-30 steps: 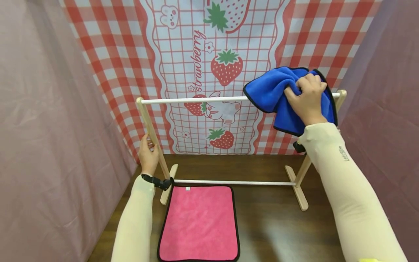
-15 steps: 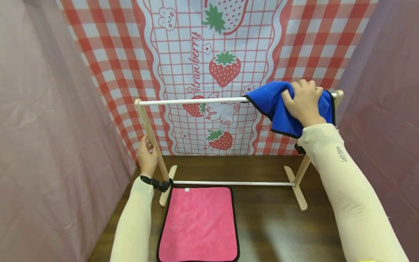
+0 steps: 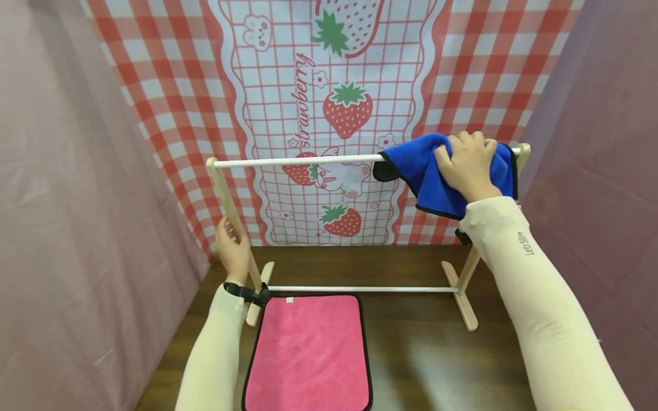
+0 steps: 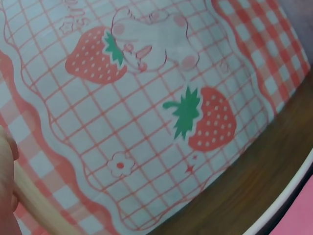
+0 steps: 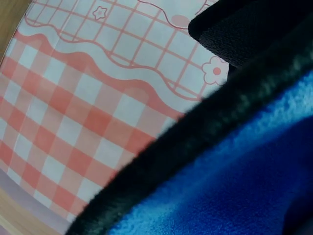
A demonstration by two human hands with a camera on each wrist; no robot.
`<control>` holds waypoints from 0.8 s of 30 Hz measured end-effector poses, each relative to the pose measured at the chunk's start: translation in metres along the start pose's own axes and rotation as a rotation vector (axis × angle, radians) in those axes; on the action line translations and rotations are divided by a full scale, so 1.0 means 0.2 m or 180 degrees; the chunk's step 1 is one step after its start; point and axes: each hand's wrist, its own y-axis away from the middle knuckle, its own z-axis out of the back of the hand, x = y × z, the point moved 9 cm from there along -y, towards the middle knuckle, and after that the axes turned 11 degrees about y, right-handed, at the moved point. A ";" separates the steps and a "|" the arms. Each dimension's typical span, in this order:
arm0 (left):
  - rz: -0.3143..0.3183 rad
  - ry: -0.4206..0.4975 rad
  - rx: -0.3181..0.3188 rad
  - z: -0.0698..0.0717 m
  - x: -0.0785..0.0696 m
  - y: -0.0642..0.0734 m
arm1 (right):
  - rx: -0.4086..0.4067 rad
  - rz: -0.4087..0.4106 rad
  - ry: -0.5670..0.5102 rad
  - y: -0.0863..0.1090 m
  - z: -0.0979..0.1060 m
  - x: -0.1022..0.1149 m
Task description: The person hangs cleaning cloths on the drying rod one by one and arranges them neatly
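Note:
A blue towel (image 3: 437,188) with black edging lies over the right part of the rack's white top bar (image 3: 298,160). My right hand (image 3: 469,165) grips it from above with bent fingers. A dark flap (image 3: 386,170) shows below and behind the bar at the towel's left end. In the right wrist view the blue cloth (image 5: 244,181) and its black edge fill the lower right, and the fingers are hidden. My left hand (image 3: 233,248) holds the rack's left wooden post (image 3: 226,194), its fingers partly behind it. Only a bit of that hand shows in the left wrist view.
A pink towel (image 3: 311,351) with black edging lies flat on the brown wooden table (image 3: 411,354), in front of the rack. The rack's feet (image 3: 465,311) and lower bar (image 3: 360,289) stand behind it. A strawberry-print cloth hangs at the back, with pinkish curtains (image 3: 103,228) at the sides.
My right hand has come down with the blue towel onto the top bar, and a dark flap now shows behind the bar. The left hand stays at the post. The view has shifted slightly.

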 end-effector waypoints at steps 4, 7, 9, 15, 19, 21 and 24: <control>0.0115 0.0136 -0.0262 -0.01 0.01 0.05 | 0.0019 -0.0009 -0.0012 0.01 0.00 0.00; 0.0137 0.0142 -0.0302 -0.08 -0.01 0.11 | 0.0003 -0.0004 -0.0022 0.01 0.01 0.01; 0.0094 0.0107 -0.0203 -0.14 -0.05 0.15 | -0.0008 -0.0005 -0.0025 0.01 0.01 0.01; 0.0122 0.0442 0.0314 -0.38 -0.11 0.27 | -0.0021 -0.0015 -0.0042 0.01 0.01 0.00; 0.0212 0.0657 0.0540 -0.53 -0.14 0.36 | -0.0011 -0.0014 -0.0040 0.01 0.01 0.01; 0.0256 0.0769 0.0659 -0.61 -0.18 0.40 | -0.0009 -0.0016 -0.0038 0.01 0.01 0.01; 0.0336 0.0942 0.0846 -0.73 -0.26 0.44 | -0.0012 -0.0017 -0.0038 0.01 0.01 0.01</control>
